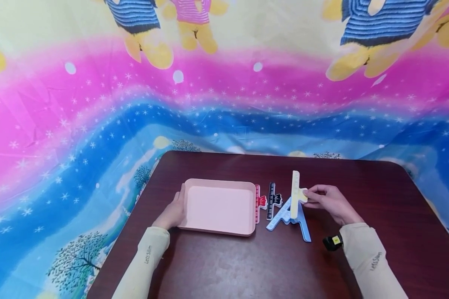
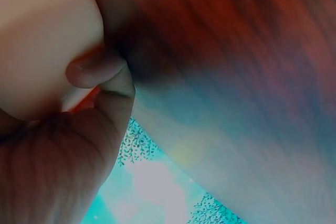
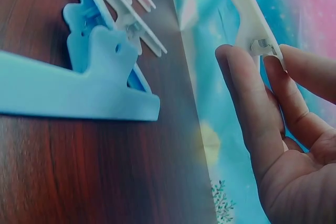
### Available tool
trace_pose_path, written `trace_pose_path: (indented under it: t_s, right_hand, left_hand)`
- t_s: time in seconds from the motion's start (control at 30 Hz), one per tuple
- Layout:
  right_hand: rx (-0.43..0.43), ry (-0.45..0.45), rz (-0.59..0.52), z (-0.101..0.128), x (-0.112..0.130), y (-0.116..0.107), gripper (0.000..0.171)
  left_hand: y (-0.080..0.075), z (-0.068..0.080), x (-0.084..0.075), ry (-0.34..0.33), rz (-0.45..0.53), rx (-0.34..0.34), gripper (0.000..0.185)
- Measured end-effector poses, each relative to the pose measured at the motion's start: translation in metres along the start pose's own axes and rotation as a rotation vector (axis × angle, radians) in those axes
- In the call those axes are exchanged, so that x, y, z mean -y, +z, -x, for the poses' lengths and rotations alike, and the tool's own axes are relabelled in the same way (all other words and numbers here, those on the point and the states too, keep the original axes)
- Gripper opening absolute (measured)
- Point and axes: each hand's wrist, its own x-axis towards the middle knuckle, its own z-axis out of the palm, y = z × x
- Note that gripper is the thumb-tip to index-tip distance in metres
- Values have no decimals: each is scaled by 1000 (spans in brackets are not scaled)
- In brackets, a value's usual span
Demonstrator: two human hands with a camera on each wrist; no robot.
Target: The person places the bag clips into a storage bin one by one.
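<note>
The left hand holds the left side of a shallow pink tray. In the left wrist view its bent thumb lies against the tray's wall. Pinched by its handle between right-hand fingers and thumb, a pale yellow piano-key clip is held upright above two blue clips. The right hand is to the right of that clip. One light blue clip and another blue clip lie angled together on the table. In the right wrist view, the spring of the yellow clip shows at the fingertips.
A red clip lies along the tray's right wall, and a black clip is just right of it. All stand on a dark brown table. Behind it hangs a colourful printed cloth.
</note>
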Motion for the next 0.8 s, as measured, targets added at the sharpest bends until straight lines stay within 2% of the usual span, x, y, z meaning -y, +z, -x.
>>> trace_pose_path:
  t_s: [0.4,0.8]
  right_hand:
    - [12,-4,21,-5,14,16,40]
    - [27,-3,12,-6,21,27,41]
  left_hand:
    - [-2,1,-2,-2,-3,-14,69]
    - [-2,1,-3,-28,2,11,68]
